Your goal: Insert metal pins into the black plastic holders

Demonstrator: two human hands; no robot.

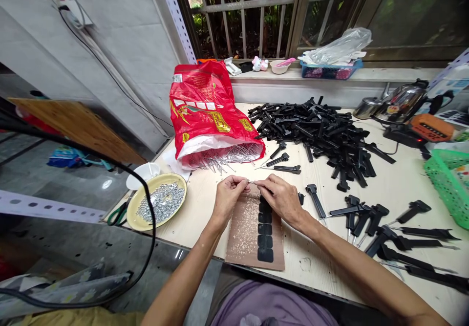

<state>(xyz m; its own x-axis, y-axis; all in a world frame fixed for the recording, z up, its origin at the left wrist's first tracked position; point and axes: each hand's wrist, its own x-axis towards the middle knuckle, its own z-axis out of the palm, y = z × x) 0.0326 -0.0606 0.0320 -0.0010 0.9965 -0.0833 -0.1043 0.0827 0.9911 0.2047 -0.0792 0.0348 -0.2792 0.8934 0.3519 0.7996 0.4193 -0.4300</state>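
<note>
My left hand (230,195) and my right hand (280,196) meet over the top of a brown board (244,238), fingertips pinched on a thin metal piece (251,182) between them. Black square pads (265,242) run in a column down the board, beside pale specks. Behind my hands, a red bag (208,116) lies open toward me with many thin metal pins (223,157) at its mouth. Left of my left hand is a yellow plate (135,222) of small silvery parts. Black plastic parts with metal rods (381,238) lie to the right of my right hand.
A big heap of black plastic parts (311,125) covers the table's back. A green basket (443,184), an orange-and-black device (430,127) and a metal kettle (403,102) stand at right. Green-handled scissors (117,214) and a white bowl (145,172) are near the left edge.
</note>
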